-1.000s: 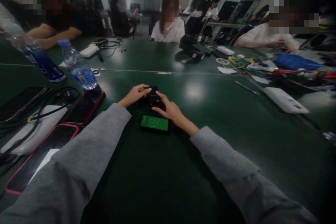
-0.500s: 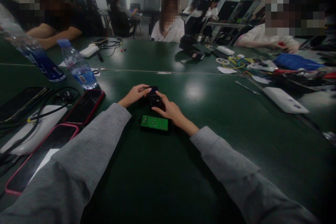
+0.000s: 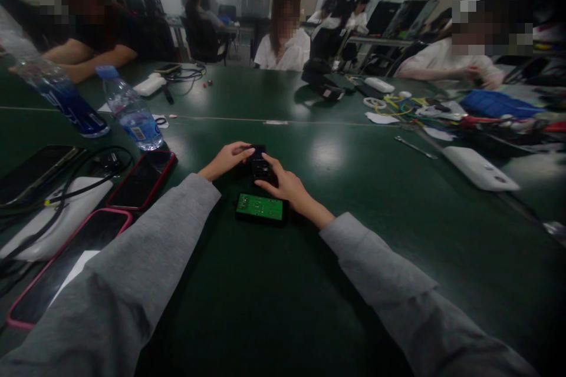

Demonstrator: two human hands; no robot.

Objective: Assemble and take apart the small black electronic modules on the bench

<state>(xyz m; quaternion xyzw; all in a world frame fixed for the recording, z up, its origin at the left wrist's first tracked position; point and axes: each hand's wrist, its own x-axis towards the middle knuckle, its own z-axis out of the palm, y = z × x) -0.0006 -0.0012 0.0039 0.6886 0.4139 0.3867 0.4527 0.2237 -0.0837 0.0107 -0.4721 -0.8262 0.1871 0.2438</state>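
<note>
Both my hands meet at a small black device (image 3: 261, 168) resting on the dark green table (image 3: 283, 283). My left hand (image 3: 227, 159) curls round its far left side, fingertips on top. My right hand (image 3: 286, 184) grips its right side with the fingers pressed on it. Just in front of the device, close to my right wrist, lies a black tray holding a green circuit board (image 3: 260, 207). Both arms are in grey sleeves.
At the left lie several phones (image 3: 142, 179), a white power strip (image 3: 57, 224) with black cables, and two water bottles (image 3: 131, 111). A white box (image 3: 480, 168), a metal tool (image 3: 414, 146) and tangled wires (image 3: 442, 112) sit at the right. Other people sit around the table's far side.
</note>
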